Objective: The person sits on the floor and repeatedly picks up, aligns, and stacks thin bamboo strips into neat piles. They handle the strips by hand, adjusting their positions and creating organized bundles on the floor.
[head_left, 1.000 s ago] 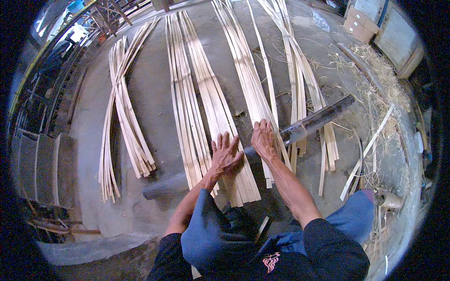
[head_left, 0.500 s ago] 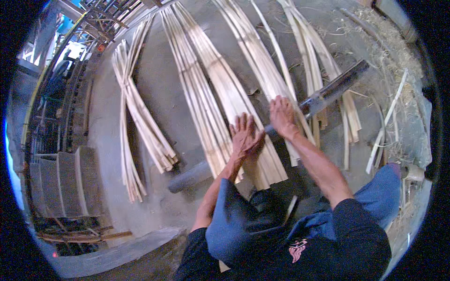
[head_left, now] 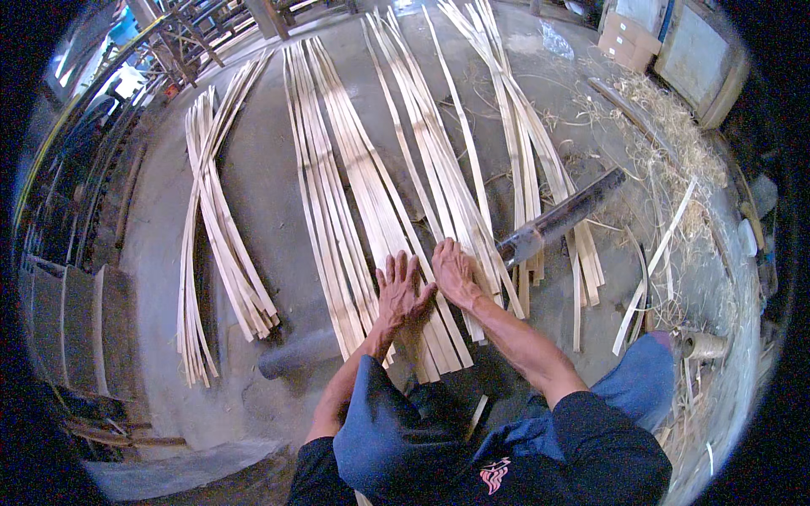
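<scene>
Long, pale, flat bamboo strips lie side by side in groups, with their near ends propped over a dark pipe (head_left: 561, 215). My left hand (head_left: 401, 293) rests palm down on the middle group of strips (head_left: 361, 160), its fingers spread. Just right of it, my right hand (head_left: 456, 274) bends its fingers over the near part of a single bamboo strip (head_left: 395, 110), which stands slightly apart from the right-hand group (head_left: 439, 160). The fingertips and the strip's end are partly hidden under that hand.
A crossed bundle of strips (head_left: 211, 185) lies at the left, another bundle (head_left: 523, 135) at the right. Curly shavings (head_left: 666, 126) cover the floor at far right, near a cardboard box (head_left: 629, 40). Grey panels (head_left: 76, 329) stand at left. My knees flank the near strip ends.
My right hand has moved left, close beside my left hand, and one strip has parted leftward from the right-hand group. My left hand stays on the middle group. The view has shifted.
</scene>
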`<state>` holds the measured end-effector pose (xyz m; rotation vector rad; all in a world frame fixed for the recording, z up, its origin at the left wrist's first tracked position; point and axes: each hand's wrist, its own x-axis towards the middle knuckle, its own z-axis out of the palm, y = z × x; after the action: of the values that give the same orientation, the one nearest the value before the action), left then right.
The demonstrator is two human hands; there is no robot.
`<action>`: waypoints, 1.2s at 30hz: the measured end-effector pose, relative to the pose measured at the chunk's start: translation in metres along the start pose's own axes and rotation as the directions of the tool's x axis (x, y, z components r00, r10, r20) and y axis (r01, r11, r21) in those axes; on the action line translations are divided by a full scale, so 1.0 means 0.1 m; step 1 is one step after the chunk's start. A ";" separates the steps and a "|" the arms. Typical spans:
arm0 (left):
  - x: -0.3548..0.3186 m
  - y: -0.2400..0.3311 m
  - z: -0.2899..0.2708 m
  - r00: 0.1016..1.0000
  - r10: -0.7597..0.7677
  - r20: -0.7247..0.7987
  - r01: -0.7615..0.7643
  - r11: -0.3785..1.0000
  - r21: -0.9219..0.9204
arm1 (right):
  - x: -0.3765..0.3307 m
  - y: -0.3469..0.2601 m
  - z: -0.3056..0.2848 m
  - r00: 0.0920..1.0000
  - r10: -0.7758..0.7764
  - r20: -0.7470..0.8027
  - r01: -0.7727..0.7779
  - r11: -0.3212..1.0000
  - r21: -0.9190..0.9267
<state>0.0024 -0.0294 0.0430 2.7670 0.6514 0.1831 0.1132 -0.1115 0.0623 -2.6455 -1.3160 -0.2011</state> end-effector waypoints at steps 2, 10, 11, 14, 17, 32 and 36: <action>0.00 0.00 0.00 1.000 -0.002 0.011 0.002 1.000 0.010 | -0.02 -0.02 -0.02 0.999 -0.026 0.032 0.026 1.000 0.006; -0.01 0.03 -0.04 1.000 -0.007 0.003 0.008 1.000 -0.028 | 0.09 0.08 -0.08 0.940 0.144 0.309 -0.336 0.242 0.910; -0.02 0.03 -0.05 1.000 -0.005 0.000 0.005 0.999 -0.032 | 0.09 0.09 -0.04 0.929 0.125 0.349 -0.367 0.172 0.914; -0.03 0.04 -0.07 0.999 -0.020 0.038 0.022 0.997 -0.074 | 0.07 0.19 0.05 0.842 0.096 0.531 -0.533 -0.009 0.846; -0.03 0.03 -0.07 1.000 -0.012 0.027 0.013 0.998 -0.067 | 0.06 0.28 0.10 0.855 0.063 0.515 -0.517 0.024 0.856; 0.04 0.02 0.06 0.996 -0.070 0.052 0.073 0.996 -0.053 | -0.10 0.28 0.04 0.890 0.014 0.456 -0.444 0.262 0.857; 0.05 0.04 0.02 0.996 -0.082 0.047 0.084 0.996 -0.039 | -0.12 0.26 0.04 0.884 -0.005 0.468 -0.447 0.285 0.848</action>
<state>0.0091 -0.0306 0.0421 2.6913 0.7409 0.1144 0.1271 -0.1358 0.0535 -1.7230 -0.6605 0.9397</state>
